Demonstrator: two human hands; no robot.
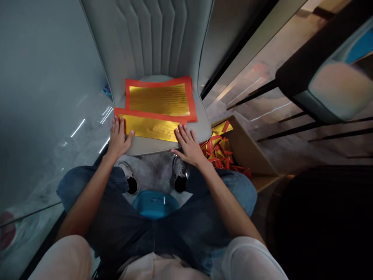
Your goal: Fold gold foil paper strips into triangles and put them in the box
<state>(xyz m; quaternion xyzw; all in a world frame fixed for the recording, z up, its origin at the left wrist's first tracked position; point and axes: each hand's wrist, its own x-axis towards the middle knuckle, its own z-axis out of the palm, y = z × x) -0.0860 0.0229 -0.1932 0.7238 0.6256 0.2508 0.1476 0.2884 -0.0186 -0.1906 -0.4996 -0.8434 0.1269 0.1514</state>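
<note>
Two stacked sheets of gold foil paper with red borders lie on a grey upholstered chair seat (145, 149). The nearer sheet (148, 127) overlaps the farther one (159, 100). My left hand (118, 138) rests flat on the nearer sheet's left end, fingers spread. My right hand (188, 146) lies on its right end and the seat, fingers also apart. Neither hand grips anything. Just right of the seat, a cardboard box (247, 151) holds several folded red-and-gold paper pieces (217, 149).
A padded grey chair back (148, 39) rises beyond the seat. A blue plastic stool or basin (155, 204) sits between my shoes (179, 174). A dark chair (303, 77) stands at the upper right, with a glossy tiled floor around it.
</note>
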